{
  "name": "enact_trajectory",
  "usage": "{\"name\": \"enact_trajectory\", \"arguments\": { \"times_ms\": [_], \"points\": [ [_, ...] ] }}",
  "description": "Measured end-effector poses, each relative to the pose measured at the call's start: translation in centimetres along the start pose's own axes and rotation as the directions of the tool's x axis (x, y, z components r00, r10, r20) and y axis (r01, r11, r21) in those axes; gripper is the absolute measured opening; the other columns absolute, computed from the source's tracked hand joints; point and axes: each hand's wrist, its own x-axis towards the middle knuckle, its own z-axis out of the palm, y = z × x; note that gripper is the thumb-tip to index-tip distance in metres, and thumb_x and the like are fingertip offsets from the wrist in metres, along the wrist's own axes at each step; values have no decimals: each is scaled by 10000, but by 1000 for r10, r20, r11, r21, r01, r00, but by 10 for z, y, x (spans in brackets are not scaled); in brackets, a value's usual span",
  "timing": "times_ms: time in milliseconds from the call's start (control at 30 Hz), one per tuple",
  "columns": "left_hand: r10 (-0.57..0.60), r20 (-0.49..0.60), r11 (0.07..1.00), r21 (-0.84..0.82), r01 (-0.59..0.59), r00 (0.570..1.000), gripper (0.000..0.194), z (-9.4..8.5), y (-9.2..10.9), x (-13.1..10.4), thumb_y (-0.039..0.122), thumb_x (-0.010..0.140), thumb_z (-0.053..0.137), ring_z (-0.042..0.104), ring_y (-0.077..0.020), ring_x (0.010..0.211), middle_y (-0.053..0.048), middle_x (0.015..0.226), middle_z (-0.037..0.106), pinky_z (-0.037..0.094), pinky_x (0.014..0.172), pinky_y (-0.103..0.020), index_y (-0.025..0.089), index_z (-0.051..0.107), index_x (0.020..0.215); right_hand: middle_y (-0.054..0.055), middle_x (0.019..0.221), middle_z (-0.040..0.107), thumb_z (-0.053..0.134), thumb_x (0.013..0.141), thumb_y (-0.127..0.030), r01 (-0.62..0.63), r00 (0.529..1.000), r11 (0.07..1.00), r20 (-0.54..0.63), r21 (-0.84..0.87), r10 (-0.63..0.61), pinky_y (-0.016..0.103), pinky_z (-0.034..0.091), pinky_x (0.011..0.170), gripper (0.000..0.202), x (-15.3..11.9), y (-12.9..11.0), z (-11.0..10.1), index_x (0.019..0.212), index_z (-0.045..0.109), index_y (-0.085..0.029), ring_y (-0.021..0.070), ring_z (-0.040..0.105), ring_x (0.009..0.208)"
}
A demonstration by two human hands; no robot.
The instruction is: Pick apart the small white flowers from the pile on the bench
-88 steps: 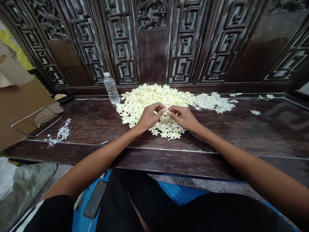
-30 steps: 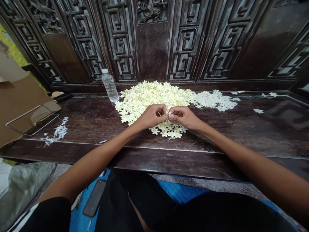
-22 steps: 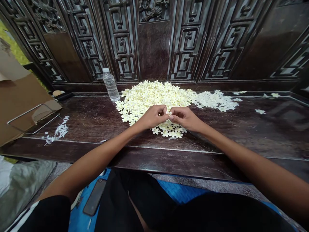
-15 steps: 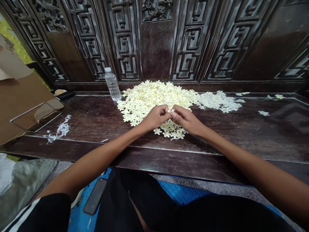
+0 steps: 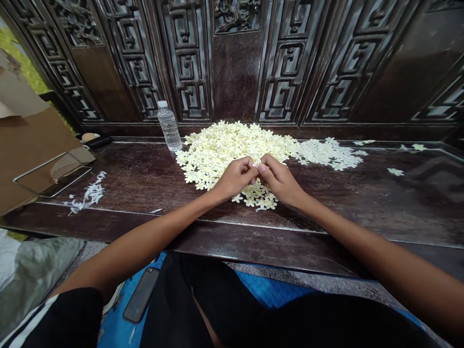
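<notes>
My left hand (image 5: 237, 177) and my right hand (image 5: 279, 179) meet fingertip to fingertip over the front of a heap of pale yellow, five-petalled artificial flowers (image 5: 224, 145). Pinched between the thumbs and forefingers of both is a small white-and-yellow flower (image 5: 256, 162), partly covered by the fingers. A few loose flowers (image 5: 261, 197) lie on the wood just below my hands. Whiter flower pieces (image 5: 328, 152) spread out flat to the right of the heap.
A clear water bottle (image 5: 169, 126) stands left of the heap. White thin stems (image 5: 90, 194) lie farther left, beside a wire frame (image 5: 50, 176) and a cardboard box (image 5: 34, 154). Behind rises a carved wooden back (image 5: 237, 72). A phone (image 5: 141, 295) rests below on blue material.
My fingers have shifted slightly around the small flower, and the right forefinger now sits a little higher. The flower's petals show more above the fingertips. The heap looks unchanged.
</notes>
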Motion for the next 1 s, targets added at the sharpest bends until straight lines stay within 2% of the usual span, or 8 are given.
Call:
{"name": "enact_trajectory", "arguments": {
  "times_ms": [200, 467, 767, 1000],
  "points": [
    [20, 10, 1000, -14, -20, 1000, 507, 1, 2, -1, 656, 925, 674, 510, -89, 585, 14, 662, 582, 404, 582, -259, 195, 513, 792, -10, 703, 476, 447, 1061, -664, 14, 1000, 1000, -20, -20, -14, 327, 336, 618, 449, 0, 2, 0, 881, 445, -253, 183, 441, 665],
    [32, 20, 999, -17, -31, 999, 484, 0, 2, -2, 623, 932, 687, 497, -81, 581, 23, 663, 566, 393, 575, -243, 188, 517, 804, -16, 687, 470, 413, 1094, -610, 76, 996, 996, -46, -40, -78, 315, 311, 594, 440, 1, 1, 0, 848, 435, -246, 164, 429, 625],
    [92, 14, 995, 39, -93, 996, 452, 0, 2, -2, 585, 958, 671, 488, -87, 603, 24, 680, 551, 396, 590, -245, 191, 516, 799, -24, 667, 481, 424, 1119, -522, 133, 987, 989, -88, -60, -138, 314, 322, 592, 432, 2, -2, 0, 798, 450, -234, 143, 434, 585],
    [93, 4, 992, 84, -93, 996, 436, 0, 5, -3, 564, 971, 658, 474, -91, 610, 20, 683, 542, 384, 589, -246, 191, 512, 798, -24, 628, 498, 423, 1118, -526, 134, 986, 989, -94, -57, -139, 315, 335, 579, 462, 2, 0, -1, 763, 456, -232, 141, 441, 554]
  ]
}}
